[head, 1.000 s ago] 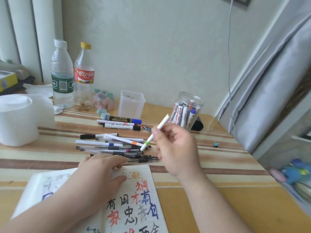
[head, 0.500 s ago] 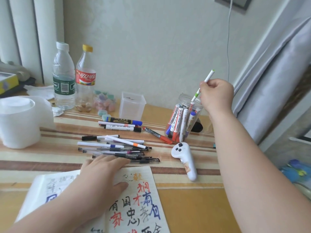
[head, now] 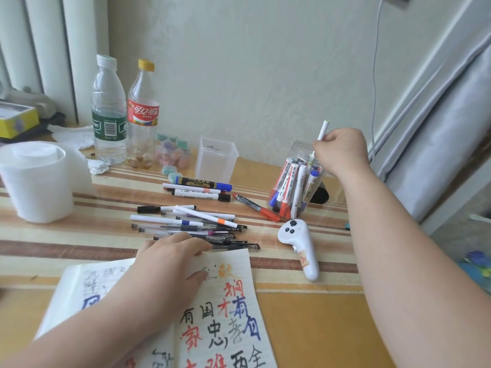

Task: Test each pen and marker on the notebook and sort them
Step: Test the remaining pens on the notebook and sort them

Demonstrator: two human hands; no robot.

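My right hand (head: 341,151) grips a thin white pen (head: 323,130) with a green band, its lower end dipping into the mouth of a clear plastic jar (head: 297,181) that holds several markers. My left hand (head: 170,264) lies flat, fingers apart, on the open notebook (head: 228,322), whose page carries coloured and black characters. Just beyond the notebook a loose pile of pens (head: 191,224) lies on the striped table. Further back rest three thicker markers (head: 199,191), and an orange-tipped marker (head: 256,207) lies beside the jar.
A white handheld controller (head: 301,247) lies right of the pens. At the back stand an empty clear square cup (head: 216,159), two plastic bottles (head: 109,110), small erasers (head: 171,152), and a white paper roll (head: 36,181) at left. A grey curtain (head: 438,128) hangs right.
My right hand carried the white pen from above the pen pile up and right, then lowered it so its tip enters the jar. The left hand stayed on the notebook.
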